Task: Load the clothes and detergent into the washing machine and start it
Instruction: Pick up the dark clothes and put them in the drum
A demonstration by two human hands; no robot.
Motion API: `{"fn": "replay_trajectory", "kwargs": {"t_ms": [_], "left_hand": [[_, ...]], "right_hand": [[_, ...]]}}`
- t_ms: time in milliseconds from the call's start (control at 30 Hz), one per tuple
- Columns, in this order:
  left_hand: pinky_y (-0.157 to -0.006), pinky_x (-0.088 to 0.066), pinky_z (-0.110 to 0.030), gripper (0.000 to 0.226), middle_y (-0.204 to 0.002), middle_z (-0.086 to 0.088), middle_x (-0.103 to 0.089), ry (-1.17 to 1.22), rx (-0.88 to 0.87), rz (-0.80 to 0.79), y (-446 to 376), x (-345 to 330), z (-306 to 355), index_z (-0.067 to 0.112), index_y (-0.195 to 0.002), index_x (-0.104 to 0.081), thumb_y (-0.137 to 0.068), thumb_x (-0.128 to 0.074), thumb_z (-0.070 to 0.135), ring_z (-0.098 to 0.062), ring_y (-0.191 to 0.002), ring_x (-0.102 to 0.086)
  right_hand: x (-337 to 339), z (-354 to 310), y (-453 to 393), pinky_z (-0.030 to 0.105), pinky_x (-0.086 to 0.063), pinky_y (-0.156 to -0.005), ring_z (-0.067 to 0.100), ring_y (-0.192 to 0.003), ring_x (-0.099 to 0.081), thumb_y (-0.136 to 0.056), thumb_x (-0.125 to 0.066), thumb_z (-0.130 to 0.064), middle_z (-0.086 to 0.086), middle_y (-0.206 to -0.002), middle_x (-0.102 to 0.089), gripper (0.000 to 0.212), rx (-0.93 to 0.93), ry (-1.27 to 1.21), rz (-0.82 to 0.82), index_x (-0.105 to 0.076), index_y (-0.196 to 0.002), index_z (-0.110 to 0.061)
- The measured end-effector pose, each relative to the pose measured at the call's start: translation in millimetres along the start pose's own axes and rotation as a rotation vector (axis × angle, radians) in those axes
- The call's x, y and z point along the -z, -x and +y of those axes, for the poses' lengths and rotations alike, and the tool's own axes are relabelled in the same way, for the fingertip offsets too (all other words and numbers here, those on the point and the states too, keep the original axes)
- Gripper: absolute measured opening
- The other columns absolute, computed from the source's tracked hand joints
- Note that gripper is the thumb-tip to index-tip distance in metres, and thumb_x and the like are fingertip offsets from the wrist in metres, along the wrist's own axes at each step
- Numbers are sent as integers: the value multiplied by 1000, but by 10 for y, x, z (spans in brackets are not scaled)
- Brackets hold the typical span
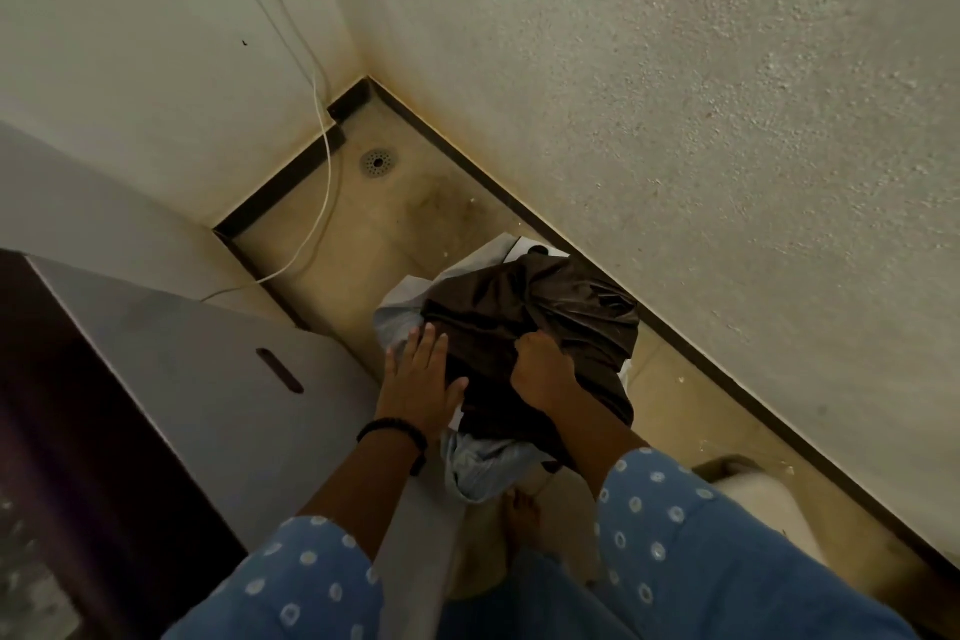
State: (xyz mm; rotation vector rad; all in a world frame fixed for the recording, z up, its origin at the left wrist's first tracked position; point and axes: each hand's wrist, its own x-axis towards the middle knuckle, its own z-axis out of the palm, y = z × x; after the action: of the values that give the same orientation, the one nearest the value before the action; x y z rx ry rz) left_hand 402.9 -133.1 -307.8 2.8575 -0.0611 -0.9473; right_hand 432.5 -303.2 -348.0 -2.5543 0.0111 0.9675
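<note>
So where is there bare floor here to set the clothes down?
Bare floor lies in the corner around the drain, bordered by the white cord and the dark skirting. Crowded nearer the person: the clothes bundle, held by the left hand and right hand, fills the gap beside the grey panel.

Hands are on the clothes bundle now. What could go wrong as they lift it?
The right hand grips only the dark brown garment; the left hand lies flat on the bundle, so the light blue clothes beneath may slip out and drop. Falling pieces could land on the stained floor. The white cable trails nearby and might snag.
</note>
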Motion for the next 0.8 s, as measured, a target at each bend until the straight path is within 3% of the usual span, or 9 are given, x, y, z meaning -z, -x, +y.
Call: {"fn": "replay_trajectory", "kwargs": {"t_ms": [100, 200, 333, 500, 633, 800], "left_hand": [[-120, -1, -47, 66, -164, -6, -5, 43, 23, 41, 35, 96, -45, 12, -154, -10, -102, -33, 46, -24, -151, 3], [-120, -4, -47, 68, -164, -6, -6, 61, 19, 53, 51, 198, -42, 14, -155, -8, -101, -37, 44, -24, -151, 1], [-120, -5, -46, 78, -163, -7, -8, 74, 0, 56, 117, 304, -40, 19, -155, -5, -97, -52, 39, -26, -151, 0], [-121, -11, -47, 80, -162, -10, -11, 95, -42, 103, 257, 396, -24, 23, -155, -7, -93, -58, 30, -29, -150, -3], [-118, -22, -45, 79, -157, -10, -24, 145, -43, 178, 394, 478, -97, 20, -153, -20, -88, -64, 31, -30, -145, -20], [-117, -26, -42, 62, -160, -9, -20, 105, -62, 86, 601, 643, -97, 18, -151, -27, -96, -55, 27, -29, -145, -23]], "right_hand": [[82, -89, 105, 39, -44, -100, 31, -116, -56, -97, -48, -9, 14, -124, -59, 26, -7, -271, 104, -65, -114, 0], [275, -133, 296, 27, -47, -93, 24, -110, -60, -93, -53, -4, 9, -118, -65, 24, 25, -469, 94, -65, -114, -6], [606, -211, 712, 11, -39, -61, 9, -70, -54, -90, -55, -4, -2, -77, -57, 20, 77, -653, 132, -61, -108, -11], [1052, -360, 1245, 19, -36, -58, 4, -55, -43, -90, -53, -4, -10, -57, -47, 13, 189, -824, 179, -58, -98, -14], [1398, -529, 1644, 21, -33, -56, 3, -52, -40, -89, -51, -1, -11, -53, -47, 15, 284, -840, 163, -57, -91, -15], [1618, -703, 2025, 23, -32, -56, 8, -53, -36, -89, -50, 5, -7, -54, -41, 22, 373, -975, 214, -56, -83, -16]]}}
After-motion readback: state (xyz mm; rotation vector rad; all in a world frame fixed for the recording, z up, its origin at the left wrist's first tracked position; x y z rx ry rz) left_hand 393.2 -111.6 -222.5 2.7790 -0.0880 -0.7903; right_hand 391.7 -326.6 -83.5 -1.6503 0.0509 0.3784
